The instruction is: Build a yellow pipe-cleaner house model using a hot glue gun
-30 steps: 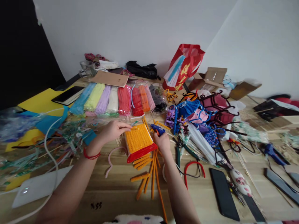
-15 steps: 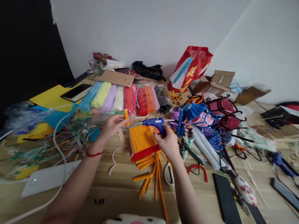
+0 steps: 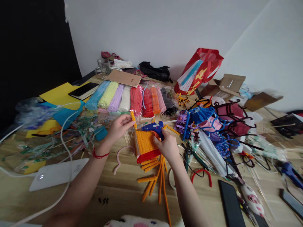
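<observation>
- Nearer each other than half a second ago: the glue gun (image 3: 153, 126) and the short orange strip (image 3: 133, 120), with the nozzle (image 3: 143, 128) now just beside the strip's lower end; whether they touch, I can't tell.
- Left hand (image 3: 119, 127): thumb and fingers pinched narrow on the strip, which stands nearly upright. Fingertips want to stay clear of that nozzle, likely hot.
- Right hand (image 3: 168, 145): wrapped round the gun's handle. I'd say a slow, even squeeze and a thin bead serve best; I can't see any glue from here.
- Just below the gun lies the orange block (image 3: 145, 142), its red border (image 3: 149, 156) facing the near edge of the table (image 3: 123, 195). Drips could land there, so gluing a little to its side seems wiser.
- Loose orange strips (image 3: 161, 179) fan out toward that near edge.
- Beyond the hands, wrapped bundles (image 3: 125, 99) lie in a row, and a red bag (image 3: 201, 71) stands by the far edge.
</observation>
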### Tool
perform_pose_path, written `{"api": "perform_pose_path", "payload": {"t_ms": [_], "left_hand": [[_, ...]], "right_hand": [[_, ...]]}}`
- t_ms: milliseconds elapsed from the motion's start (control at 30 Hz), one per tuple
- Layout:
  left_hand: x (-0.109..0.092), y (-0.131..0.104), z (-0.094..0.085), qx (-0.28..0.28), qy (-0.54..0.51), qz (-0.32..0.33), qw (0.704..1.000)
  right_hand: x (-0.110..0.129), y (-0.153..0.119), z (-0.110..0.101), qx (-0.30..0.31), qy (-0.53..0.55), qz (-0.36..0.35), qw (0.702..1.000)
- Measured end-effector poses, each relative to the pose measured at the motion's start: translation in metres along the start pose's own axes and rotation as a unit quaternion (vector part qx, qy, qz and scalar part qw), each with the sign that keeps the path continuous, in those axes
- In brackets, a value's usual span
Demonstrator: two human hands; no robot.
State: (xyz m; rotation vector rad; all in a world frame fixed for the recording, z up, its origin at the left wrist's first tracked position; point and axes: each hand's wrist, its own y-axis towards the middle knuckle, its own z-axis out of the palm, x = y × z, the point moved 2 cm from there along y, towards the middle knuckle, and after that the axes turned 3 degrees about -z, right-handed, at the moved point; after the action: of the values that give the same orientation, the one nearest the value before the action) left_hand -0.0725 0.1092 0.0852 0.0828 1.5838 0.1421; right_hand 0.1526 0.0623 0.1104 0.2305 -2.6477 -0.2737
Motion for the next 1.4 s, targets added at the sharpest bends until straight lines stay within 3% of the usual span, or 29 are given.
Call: {"api": "perform_pose_path", "payload": {"t_ms": [700, 1400], "left_hand": [[0.011, 0.002, -0.003, 0.006, 0.074, 0.048, 0.996], [0.014, 0.001, -0.001, 0.021, 0.058, 0.021, 0.998]], "right_hand": [[-0.001, 0.001, 0.006, 0.002, -0.007, -0.016, 1.000], [-0.002, -0.002, 0.005, 0.012, -0.002, -0.001, 1.000]]}}
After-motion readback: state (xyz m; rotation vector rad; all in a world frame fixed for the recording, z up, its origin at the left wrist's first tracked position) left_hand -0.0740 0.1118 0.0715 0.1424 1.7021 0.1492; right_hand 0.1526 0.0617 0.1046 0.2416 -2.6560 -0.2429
